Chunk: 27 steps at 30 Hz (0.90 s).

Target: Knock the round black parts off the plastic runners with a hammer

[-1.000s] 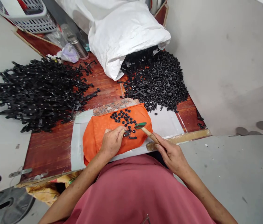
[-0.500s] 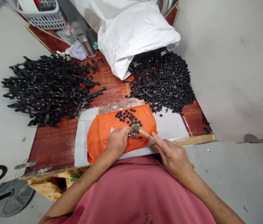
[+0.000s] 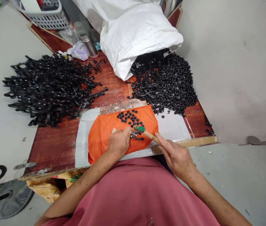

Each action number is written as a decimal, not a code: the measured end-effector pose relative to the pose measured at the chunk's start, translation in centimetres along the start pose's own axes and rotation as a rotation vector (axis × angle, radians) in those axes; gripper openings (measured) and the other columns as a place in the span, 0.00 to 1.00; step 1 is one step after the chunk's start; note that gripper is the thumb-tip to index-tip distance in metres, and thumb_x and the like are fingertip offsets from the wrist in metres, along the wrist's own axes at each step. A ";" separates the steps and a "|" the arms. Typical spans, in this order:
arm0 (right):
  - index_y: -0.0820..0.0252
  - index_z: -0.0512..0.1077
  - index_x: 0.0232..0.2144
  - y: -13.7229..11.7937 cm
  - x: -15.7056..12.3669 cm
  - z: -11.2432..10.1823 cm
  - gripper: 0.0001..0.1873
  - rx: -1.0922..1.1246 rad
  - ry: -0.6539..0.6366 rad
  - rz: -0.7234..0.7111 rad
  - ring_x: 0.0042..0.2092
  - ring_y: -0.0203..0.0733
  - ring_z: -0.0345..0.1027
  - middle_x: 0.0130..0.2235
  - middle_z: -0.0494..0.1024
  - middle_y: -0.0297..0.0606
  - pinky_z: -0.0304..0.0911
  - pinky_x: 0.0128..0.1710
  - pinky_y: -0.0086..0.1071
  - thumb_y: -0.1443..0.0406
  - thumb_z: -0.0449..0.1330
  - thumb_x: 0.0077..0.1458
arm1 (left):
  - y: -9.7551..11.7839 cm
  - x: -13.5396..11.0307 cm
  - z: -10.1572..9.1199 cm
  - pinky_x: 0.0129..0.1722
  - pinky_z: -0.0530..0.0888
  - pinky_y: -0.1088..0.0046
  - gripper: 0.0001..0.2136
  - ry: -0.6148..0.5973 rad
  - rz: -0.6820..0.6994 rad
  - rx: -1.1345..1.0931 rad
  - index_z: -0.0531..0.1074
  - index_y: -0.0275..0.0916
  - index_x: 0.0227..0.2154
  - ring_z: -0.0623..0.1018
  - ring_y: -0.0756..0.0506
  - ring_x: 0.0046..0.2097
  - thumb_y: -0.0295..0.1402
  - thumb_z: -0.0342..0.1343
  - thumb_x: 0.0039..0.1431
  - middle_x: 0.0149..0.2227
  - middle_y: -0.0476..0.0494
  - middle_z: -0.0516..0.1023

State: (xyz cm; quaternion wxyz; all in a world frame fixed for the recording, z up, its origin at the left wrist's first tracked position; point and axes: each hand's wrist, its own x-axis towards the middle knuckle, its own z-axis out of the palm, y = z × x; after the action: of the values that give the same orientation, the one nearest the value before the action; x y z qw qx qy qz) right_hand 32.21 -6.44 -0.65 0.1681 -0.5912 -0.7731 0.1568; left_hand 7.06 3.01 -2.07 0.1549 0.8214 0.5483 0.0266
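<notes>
An orange cloth point(image 3: 107, 138) lies over a padded shape on the table in front of me, with several small round black pieces point(image 3: 130, 118) scattered on it. My left hand point(image 3: 119, 142) rests on the cloth, its fingers closed on a small black part point(image 3: 133, 135) that shows beyond the fingertips. My right hand point(image 3: 176, 155) is wrapped round the wooden handle of a tool with a green head point(image 3: 139, 128). This head is just above and right of the left fingertips; whether it touches the part I cannot tell.
Long black plastic parts point(image 3: 45, 88) are heaped on the left of the red-brown table point(image 3: 52, 141). Small black pieces point(image 3: 170, 83) spill from a white sack point(image 3: 140, 34) at the back right. Behind stand a metal flask point(image 3: 90, 47) and a grey-white basket point(image 3: 50, 20).
The green-headed tool and my right hand have shifted slightly to the right. My left hand keeps its place on the cloth.
</notes>
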 end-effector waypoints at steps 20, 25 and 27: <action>0.45 0.61 0.71 2.4 0.3 -0.3 0.28 0.288 -0.009 0.072 0.56 0.45 0.77 0.63 0.75 0.36 0.73 0.54 0.38 0.64 0.51 0.71 | -3.2 -0.2 -1.3 0.45 0.67 0.64 0.16 0.037 0.599 0.058 0.75 0.52 0.53 0.70 0.44 0.40 0.28 0.47 0.72 0.39 0.42 0.78; 0.43 0.59 0.71 2.3 -1.2 0.3 0.29 0.281 -0.058 0.159 0.54 0.47 0.79 0.63 0.75 0.35 0.74 0.52 0.40 0.65 0.51 0.71 | -2.8 -1.0 0.0 0.49 0.66 0.59 0.13 0.105 0.510 0.096 0.77 0.47 0.46 0.72 0.41 0.44 0.29 0.47 0.71 0.36 0.40 0.76; 0.43 0.60 0.71 2.1 -1.4 0.7 0.29 0.241 -0.079 0.186 0.50 0.48 0.81 0.59 0.79 0.37 0.76 0.47 0.40 0.65 0.51 0.71 | -2.6 -1.1 0.2 0.47 0.67 0.59 0.13 0.155 0.437 0.067 0.77 0.43 0.44 0.72 0.40 0.42 0.30 0.46 0.72 0.35 0.40 0.76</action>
State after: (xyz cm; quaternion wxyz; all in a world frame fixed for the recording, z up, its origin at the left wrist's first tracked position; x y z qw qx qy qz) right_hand 34.07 -7.31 -2.28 0.1920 -0.6290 -0.6967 0.2866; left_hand 4.34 2.84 -2.82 0.0757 0.9207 0.3684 0.1043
